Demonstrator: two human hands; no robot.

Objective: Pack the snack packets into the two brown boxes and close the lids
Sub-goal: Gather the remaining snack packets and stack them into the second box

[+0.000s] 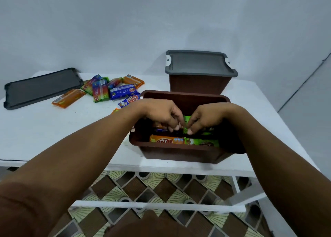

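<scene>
Both hands are down inside the open brown box (180, 155), which sits close to the front edge of the white bench (35, 129), its long axis running left to right along that edge. The left hand (161, 113) and right hand (209, 118) meet in the middle, each grip pinched onto the same green packet (186, 123). That packet shows as a narrow strip pointing near to far, across the box's length, and fingers hide most of it. Along the near wall an orange packet (166, 140) and another green one (203, 142) lie end to end, long axes following the box. There is bare bench to the left front and a strip to the right. Just behind stands the second brown box (197, 83), grey lid (198, 63) on. Far left, a loose grey lid (41, 88) lies flat by the back edge, with the loose packets (111, 90) scattered between it and the open box.
</scene>
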